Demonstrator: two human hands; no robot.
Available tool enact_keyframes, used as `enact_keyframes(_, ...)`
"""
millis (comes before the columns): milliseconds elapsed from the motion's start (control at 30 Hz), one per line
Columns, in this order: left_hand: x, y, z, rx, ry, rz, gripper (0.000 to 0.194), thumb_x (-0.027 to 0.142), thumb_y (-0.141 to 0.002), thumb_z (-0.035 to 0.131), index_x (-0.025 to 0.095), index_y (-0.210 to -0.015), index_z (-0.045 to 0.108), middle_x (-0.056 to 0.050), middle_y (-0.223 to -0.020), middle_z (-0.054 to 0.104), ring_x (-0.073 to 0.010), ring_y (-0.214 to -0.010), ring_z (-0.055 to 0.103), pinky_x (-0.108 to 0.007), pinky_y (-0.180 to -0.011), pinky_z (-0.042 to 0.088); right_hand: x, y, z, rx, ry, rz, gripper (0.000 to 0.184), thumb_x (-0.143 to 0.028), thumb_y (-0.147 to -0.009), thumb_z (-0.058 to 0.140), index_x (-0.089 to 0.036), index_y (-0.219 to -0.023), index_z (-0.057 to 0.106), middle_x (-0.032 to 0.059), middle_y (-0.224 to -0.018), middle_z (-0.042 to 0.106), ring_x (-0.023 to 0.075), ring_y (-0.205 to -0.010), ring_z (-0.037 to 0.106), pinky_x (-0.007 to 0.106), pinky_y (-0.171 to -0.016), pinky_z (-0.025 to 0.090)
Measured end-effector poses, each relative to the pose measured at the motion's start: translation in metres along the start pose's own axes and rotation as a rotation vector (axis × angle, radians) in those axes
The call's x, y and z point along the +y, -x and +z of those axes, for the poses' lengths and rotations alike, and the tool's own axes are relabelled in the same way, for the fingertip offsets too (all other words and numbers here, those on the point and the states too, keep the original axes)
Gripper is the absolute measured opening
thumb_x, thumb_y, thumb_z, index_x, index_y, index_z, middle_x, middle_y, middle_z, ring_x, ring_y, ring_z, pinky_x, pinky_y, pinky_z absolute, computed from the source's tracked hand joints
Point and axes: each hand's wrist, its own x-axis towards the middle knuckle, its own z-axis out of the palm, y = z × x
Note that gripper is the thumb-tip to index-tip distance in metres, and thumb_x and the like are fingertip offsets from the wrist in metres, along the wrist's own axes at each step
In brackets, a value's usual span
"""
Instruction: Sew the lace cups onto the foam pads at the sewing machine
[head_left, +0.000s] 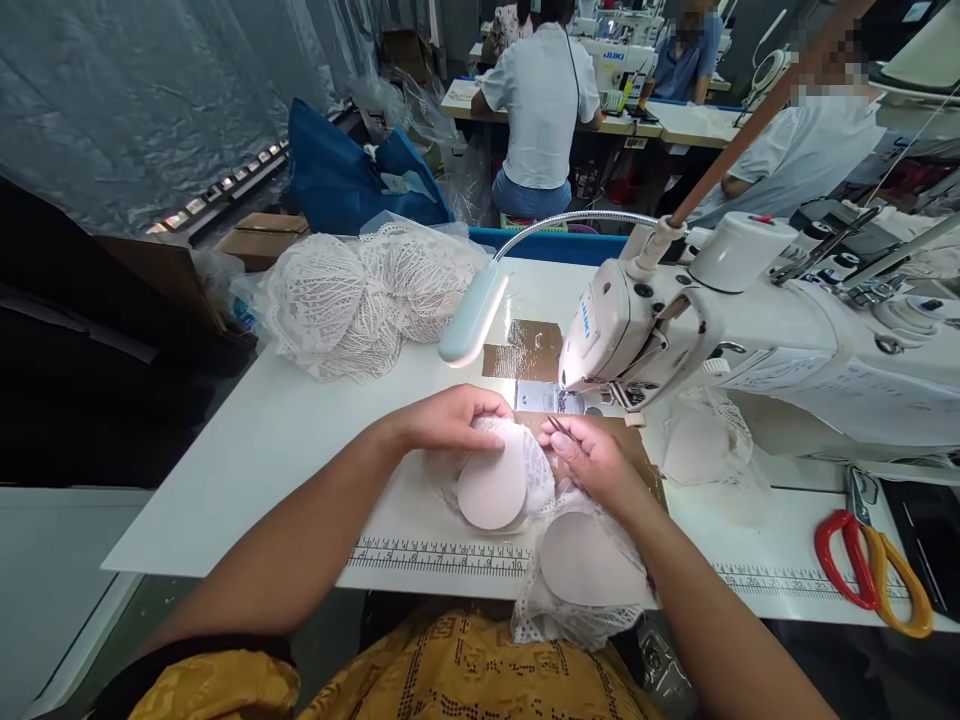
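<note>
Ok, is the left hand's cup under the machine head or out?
Out: the left hand holds the cup on the near side of the machine head, and the metal plate beyond it shows uncovered.

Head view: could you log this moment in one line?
left grip: lace-trimmed cup | right grip: slim dark tool | sewing machine: beyond right grip

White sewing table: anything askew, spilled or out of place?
The white lace around the nearer pale pink oval cup droops over the front edge of the white tabletop, so it looks slightly out of place. No spill or damage shows.
</note>
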Motion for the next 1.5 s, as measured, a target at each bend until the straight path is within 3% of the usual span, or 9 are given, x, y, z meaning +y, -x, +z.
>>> enact_keyframes(100, 0.001, -0.004, 0.012, 0.016, -0.011, 0.009, 0.023, 0.029, -0.077, 0.067, 0.015, -0.096, 0.065, -0.002, -0.089, 0.063, -0.0139, -0.078, 0.057, -0.022, -0.066, 0.043, 0.000, -0.001, 0.004, 0.013, -0.032, 0.033, 0.028, -0.045, -0.082, 0.062, -0.021, -0.098, 0.063, 0.0021, -0.087, 0.063, 0.0156, -0.075, 0.057, 0.026, -0.064, 0.044)
enact_keyframes(267, 0.000, -0.009, 0.027, 0.088, 0.026, 0.057, 0.022, 0.032, -0.078, 0.068, 0.015, -0.091, 0.065, 0.000, -0.084, 0.059, -0.0116, -0.074, 0.052, -0.021, -0.064, 0.040, -0.004, 0.003, 0.004, 0.033, 0.028, 0.037, 0.023, -0.042, -0.085, 0.058, -0.020, -0.077, 0.059, -0.0026, -0.065, 0.050, 0.0116, -0.060, 0.044, 0.023, -0.053, 0.035)
enact_keyframes(433, -0.001, -0.012, 0.032, 0.091, 0.102, -0.010, 0.027, 0.038, -0.079, 0.068, 0.014, -0.089, 0.066, -0.001, -0.077, 0.058, -0.0110, -0.068, 0.049, -0.021, -0.058, 0.038, -0.006, 0.004, 0.003, 0.043, 0.018, 0.042, 0.021, -0.039, -0.086, 0.057, -0.020, -0.086, 0.064, 0.0000, -0.073, 0.059, 0.0130, -0.064, 0.050, 0.025, -0.058, 0.040)
enact_keyframes(533, -0.001, -0.012, 0.032, 0.071, 0.162, -0.048, 0.029, 0.042, -0.079, 0.069, 0.013, -0.083, 0.067, 0.001, -0.070, 0.055, -0.0095, -0.062, 0.047, -0.020, -0.054, 0.034, -0.005, 0.003, 0.002, 0.076, 0.000, 0.042, 0.023, -0.038, -0.084, 0.059, -0.020, -0.096, 0.066, 0.0038, -0.090, 0.066, 0.0164, -0.078, 0.058, 0.028, -0.069, 0.045)
enact_keyframes(633, -0.001, -0.013, 0.032, 0.046, 0.201, -0.038, 0.029, 0.041, -0.080, 0.069, 0.012, -0.087, 0.070, -0.002, -0.076, 0.061, -0.0117, -0.069, 0.053, -0.022, -0.062, 0.040, -0.001, 0.002, 0.000, 0.078, -0.092, 0.019, 0.031, -0.043, -0.084, 0.060, -0.022, -0.106, 0.063, 0.0060, -0.104, 0.066, 0.0183, -0.090, 0.060, 0.030, -0.077, 0.047)
enact_keyframes(800, -0.002, -0.014, 0.033, 0.075, 0.242, -0.101, 0.028, 0.038, -0.079, 0.071, 0.012, -0.091, 0.073, -0.005, -0.082, 0.068, -0.0153, -0.075, 0.060, -0.026, -0.069, 0.046, 0.004, 0.004, -0.008, 0.024, -0.135, 0.012, 0.036, -0.049, -0.090, 0.050, -0.021, -0.111, 0.059, 0.0018, -0.082, 0.061, 0.0129, -0.066, 0.055, 0.028, -0.063, 0.045)
enact_keyframes(1000, -0.007, -0.017, 0.036, 0.088, 0.275, -0.080, 0.032, 0.038, -0.078, 0.072, 0.013, -0.097, 0.074, -0.009, -0.096, 0.072, -0.0205, -0.091, 0.063, -0.030, -0.082, 0.048, 0.004, 0.005, -0.009, -0.033, -0.157, 0.025, 0.031, -0.042, -0.084, 0.061, -0.019, -0.104, 0.062, 0.0026, -0.084, 0.064, 0.0145, -0.075, 0.060, 0.028, -0.068, 0.048)
enact_keyframes(1267, -0.007, -0.019, 0.039, 0.099, 0.281, -0.095, 0.030, 0.040, -0.074, 0.075, 0.012, -0.082, 0.074, -0.001, -0.068, 0.062, -0.0122, -0.066, 0.052, -0.024, -0.060, 0.041, -0.002, 0.003, -0.004, 0.003, -0.059, 0.025, 0.020, -0.038, -0.083, 0.062, -0.019, -0.089, 0.064, 0.0033, -0.086, 0.066, 0.0155, -0.077, 0.061, 0.029, -0.068, 0.048)
enact_keyframes(1500, -0.009, -0.019, 0.040, 0.035, 0.292, -0.065, 0.028, 0.039, -0.075, 0.074, 0.012, -0.078, 0.072, 0.000, -0.065, 0.057, -0.0098, -0.062, 0.046, -0.022, -0.057, 0.036, -0.001, 0.004, -0.006, -0.059, -0.088, 0.054, 0.023, -0.040, -0.083, 0.062, -0.019, -0.092, 0.064, 0.0025, -0.083, 0.066, 0.0146, -0.073, 0.060, 0.027, -0.065, 0.046)
